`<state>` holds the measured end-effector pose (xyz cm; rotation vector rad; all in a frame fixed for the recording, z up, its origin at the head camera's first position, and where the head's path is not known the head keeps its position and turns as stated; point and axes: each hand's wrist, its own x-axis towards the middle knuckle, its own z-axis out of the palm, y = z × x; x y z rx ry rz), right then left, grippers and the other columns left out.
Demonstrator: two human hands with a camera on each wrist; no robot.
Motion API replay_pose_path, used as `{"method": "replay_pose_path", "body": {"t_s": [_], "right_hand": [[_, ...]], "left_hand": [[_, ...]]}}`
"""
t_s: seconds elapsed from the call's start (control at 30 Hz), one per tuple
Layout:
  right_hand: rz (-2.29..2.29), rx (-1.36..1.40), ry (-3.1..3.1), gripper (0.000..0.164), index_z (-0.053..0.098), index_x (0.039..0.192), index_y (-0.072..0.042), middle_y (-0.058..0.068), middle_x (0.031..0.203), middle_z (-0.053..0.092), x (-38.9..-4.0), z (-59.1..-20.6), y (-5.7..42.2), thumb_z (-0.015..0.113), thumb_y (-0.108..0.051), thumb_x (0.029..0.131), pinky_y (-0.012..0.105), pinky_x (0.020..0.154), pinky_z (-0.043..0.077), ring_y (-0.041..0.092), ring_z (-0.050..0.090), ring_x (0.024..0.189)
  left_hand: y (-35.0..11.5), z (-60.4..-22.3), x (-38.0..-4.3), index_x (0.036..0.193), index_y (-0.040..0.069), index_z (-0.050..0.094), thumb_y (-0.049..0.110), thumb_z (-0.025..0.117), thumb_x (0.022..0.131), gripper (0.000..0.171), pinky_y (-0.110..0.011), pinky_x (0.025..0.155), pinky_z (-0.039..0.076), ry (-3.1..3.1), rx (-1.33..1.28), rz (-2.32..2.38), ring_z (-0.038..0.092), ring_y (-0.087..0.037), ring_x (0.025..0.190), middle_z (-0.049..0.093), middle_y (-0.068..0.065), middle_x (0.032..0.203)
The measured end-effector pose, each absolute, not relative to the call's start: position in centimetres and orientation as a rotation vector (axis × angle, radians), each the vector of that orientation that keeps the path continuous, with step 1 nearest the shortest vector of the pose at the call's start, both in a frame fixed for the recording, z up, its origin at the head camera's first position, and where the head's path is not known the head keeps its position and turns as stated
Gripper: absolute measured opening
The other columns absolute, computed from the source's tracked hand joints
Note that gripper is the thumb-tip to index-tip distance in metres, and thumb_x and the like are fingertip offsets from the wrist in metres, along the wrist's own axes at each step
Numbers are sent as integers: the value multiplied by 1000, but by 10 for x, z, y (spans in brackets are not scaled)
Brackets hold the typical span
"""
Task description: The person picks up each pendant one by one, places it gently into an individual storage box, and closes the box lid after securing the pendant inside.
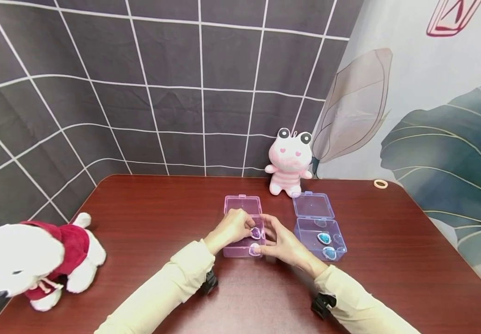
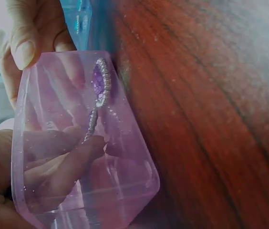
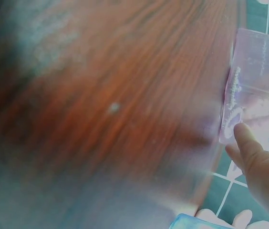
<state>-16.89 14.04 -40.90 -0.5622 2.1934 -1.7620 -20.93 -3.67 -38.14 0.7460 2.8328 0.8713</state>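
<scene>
A pink clear plastic box stands with its lid raised at the back. My left hand reaches down into it, thumb and fingers at the edge of a purple gem with a beaded silver rim. A second purple gem lies nearer the front, partly covered by the right thumb in the head view. My right hand grips the box's right side, its thumb at the rim and its fingers along the outside wall. Through the pink wall in the left wrist view, the left fingertips meet the gem's end.
Right of the hands stands an open blue clear box with blue gems inside. A pink-and-white frog plush sits behind it. A white plush dog in red lies at the left. A small ring lies at the back right.
</scene>
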Motion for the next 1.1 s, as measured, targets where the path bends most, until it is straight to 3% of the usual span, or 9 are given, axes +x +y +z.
{"method": "replay_pose_path", "body": {"t_s": [0.4, 0.57, 0.67, 0.8, 0.9, 1.03, 1.1], "right_hand": [[-1766, -554, 2222, 80, 25, 144, 11, 36, 144, 36, -167, -410, 138, 75, -2, 82, 45, 103, 47, 50, 39, 136], [-1783, -558, 2222, 79, 26, 143, 10, 37, 142, 38, -168, -410, 138, 75, -1, 82, 45, 103, 48, 50, 42, 134], [-1790, -542, 2246, 78, 27, 142, 10, 37, 140, 40, -166, -410, 139, 75, 0, 81, 45, 102, 49, 50, 44, 132], [-1796, -543, 2243, 78, 26, 141, 11, 38, 139, 40, -164, -413, 138, 76, 0, 81, 46, 102, 49, 51, 45, 131], [-1806, -555, 2229, 79, 25, 141, 12, 40, 138, 40, -164, -414, 136, 75, 1, 81, 45, 101, 49, 52, 45, 130], [-1802, -543, 2279, 77, 28, 139, 11, 39, 135, 43, -164, -414, 135, 76, 1, 80, 45, 99, 51, 51, 48, 127], [-1783, -544, 2324, 75, 30, 138, 11, 37, 131, 46, -164, -413, 135, 76, 1, 80, 43, 97, 53, 49, 53, 122]], "left_hand": [[-51, -372, -211, 98, 4, 77, 8, 76, 81, 17, -25, 68, 55, 2748, 757, 920, 71, -17, 78, 77, -11, 95], [-78, -364, -227, 106, 2, 74, 9, 73, 84, 23, -28, 71, 60, 2581, 378, 1418, 74, -23, 79, 77, -15, 94], [-92, -371, -241, 117, -5, 67, 6, 70, 87, 32, -35, 79, 60, 2499, 123, 1679, 73, -32, 95, 73, -24, 106], [-100, -389, -251, 131, -12, 53, 6, 65, 91, 45, -36, 88, 57, 2368, -44, 1748, 68, -35, 109, 63, -30, 123], [-100, -395, -253, 133, -13, 50, 5, 63, 93, 46, -36, 90, 56, 2242, -81, 1789, 71, -28, 102, 62, -31, 124], [-99, -395, -254, 131, -9, 55, 3, 64, 92, 42, -33, 87, 57, 2186, -24, 1912, 71, -11, 86, 64, -29, 123], [-101, -392, -251, 132, -6, 56, 4, 63, 92, 41, -32, 87, 57, 2189, 33, 1959, 70, -8, 86, 65, -28, 123]]}}
